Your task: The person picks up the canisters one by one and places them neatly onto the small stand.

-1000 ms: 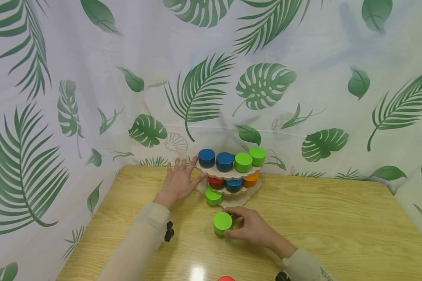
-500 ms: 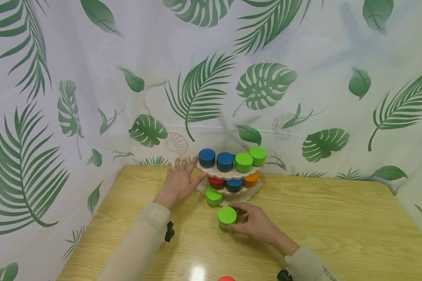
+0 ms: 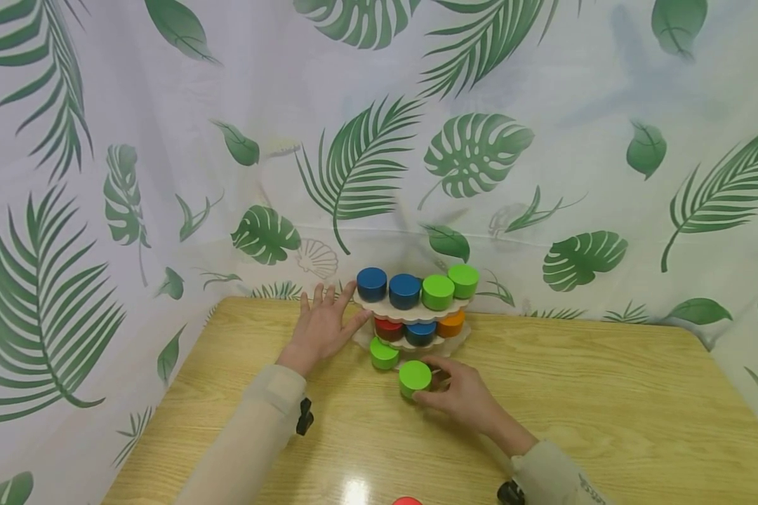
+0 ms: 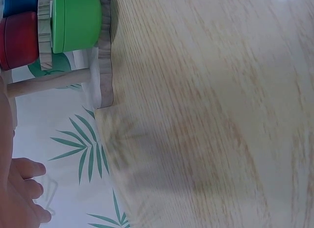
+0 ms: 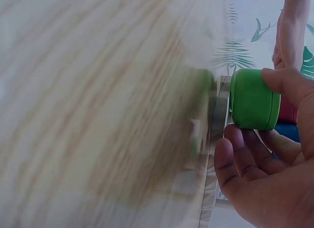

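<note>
My right hand (image 3: 464,396) pinches a short green cylinder (image 3: 415,376) between thumb and fingers, at the front edge of a tiered wooden stand (image 3: 388,311) with scalloped shelves. In the right wrist view a seam runs round this green cylinder (image 5: 260,100), and the bottom shelf lies close beneath it. My left hand (image 3: 318,333) has its fingers spread at the stand's left side, index finger and thumb right at the top shelf's edge. Another green cylinder (image 3: 383,353) sits on the bottom shelf, at the left.
Blue cylinders (image 3: 371,284) and green cylinders (image 3: 438,292) stand on the top shelf. The middle shelf holds a red cylinder (image 3: 389,329), a blue one and an orange cylinder (image 3: 450,322). A red round thing (image 3: 407,501) shows at the front. Leaf-printed cloth (image 3: 379,175) hangs behind the table (image 3: 575,393).
My right hand has moved the green cylinder away from me and slightly right, up to the stand's front edge. My left hand and the stand have stayed in place.
</note>
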Tool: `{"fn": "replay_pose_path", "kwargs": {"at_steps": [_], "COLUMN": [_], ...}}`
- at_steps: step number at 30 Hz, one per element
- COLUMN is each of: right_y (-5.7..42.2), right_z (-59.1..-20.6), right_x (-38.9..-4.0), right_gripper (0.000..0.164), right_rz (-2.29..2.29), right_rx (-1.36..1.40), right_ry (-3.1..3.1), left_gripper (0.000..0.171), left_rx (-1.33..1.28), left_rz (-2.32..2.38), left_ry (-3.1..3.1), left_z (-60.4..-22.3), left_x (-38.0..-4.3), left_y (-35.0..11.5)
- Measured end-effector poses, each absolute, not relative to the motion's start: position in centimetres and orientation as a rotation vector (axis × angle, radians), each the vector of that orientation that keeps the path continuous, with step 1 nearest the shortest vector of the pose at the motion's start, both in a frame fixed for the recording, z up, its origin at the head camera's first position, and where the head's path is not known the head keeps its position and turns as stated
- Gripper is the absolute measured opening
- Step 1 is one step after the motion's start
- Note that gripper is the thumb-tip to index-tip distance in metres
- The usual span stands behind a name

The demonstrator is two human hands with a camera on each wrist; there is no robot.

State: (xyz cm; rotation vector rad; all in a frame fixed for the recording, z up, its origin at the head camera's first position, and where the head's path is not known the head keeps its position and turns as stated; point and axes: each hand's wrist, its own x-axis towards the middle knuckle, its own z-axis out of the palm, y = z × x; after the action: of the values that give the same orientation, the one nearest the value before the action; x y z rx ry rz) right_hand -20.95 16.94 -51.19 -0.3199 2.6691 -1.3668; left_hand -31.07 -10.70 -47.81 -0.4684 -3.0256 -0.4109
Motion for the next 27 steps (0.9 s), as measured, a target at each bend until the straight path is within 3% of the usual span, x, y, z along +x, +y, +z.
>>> {"fn": "replay_pose_path", "kwargs": {"at_steps": [27], "right_y": [16.26], "right_z": [-51.89], "right_x": [-21.40], "right_gripper": [0.058], "right_rz": [-1.341], "right_rx": [-0.209], "right_ry": [2.788], "left_gripper": [0.083], "left_rx": [-0.473], "left_rz": [-0.424], "left_ry": [-3.030], "left_z": [-47.87], "left_x": [-31.01], "left_y": [-10.70]}}
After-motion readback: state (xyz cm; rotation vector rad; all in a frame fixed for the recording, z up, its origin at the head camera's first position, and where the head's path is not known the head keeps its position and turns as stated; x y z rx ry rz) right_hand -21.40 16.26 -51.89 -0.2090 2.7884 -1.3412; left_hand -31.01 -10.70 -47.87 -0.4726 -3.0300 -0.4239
